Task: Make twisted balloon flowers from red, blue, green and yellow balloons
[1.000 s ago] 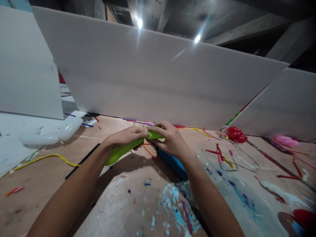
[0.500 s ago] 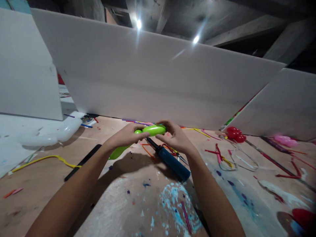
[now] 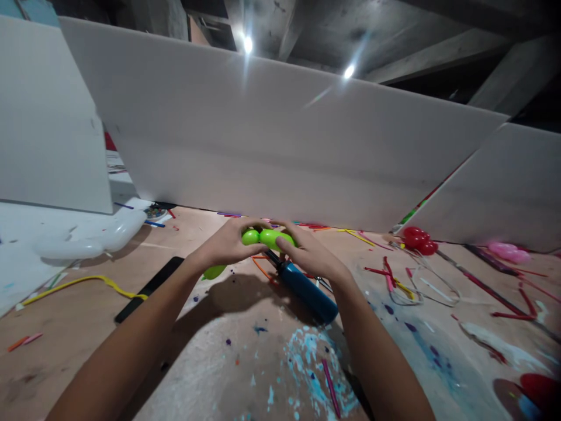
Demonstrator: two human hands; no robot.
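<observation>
1. the green balloon (image 3: 276, 238) is hanging above the work surface (image 3: 205, 374), between the two hands, with its short round bubble toward the left and its longer bubble toward the right.
2. the left hand (image 3: 228, 241) is grasping it at the short bubble, fingers arching over the far side and thumb lying beneath; how firmly it is pressing, i cannot tell.
3. the right hand (image 3: 310, 248) is grasping the longer bubble near its end, thumb lying across the near face; the fingertips behind are hiding.
4. a narrow neck (image 3: 259, 237) is dividing the two bubbles and is sitting in the gap between the hands.
5. more green is showing below the left hand; the join is hiding behind the palm.
6. judgement: good handling is meaning support on both sides of the neck, so that neither bubble is spinning loose and undoing it.
7. judgement: soft, broad finger contact is serving better than nails, since the skin is looking tight; any turning is working best in one direction only.
8. the blue pump (image 3: 309, 292) is lying below the right hand, with a thin shiny thing (image 3: 323, 283) just beside it; keeping the balloon lifted off both is seeming wise.
9. a black flat object (image 3: 149, 289) is lying left of the hands, a yellow strip (image 3: 105, 279) reaching it.
</observation>
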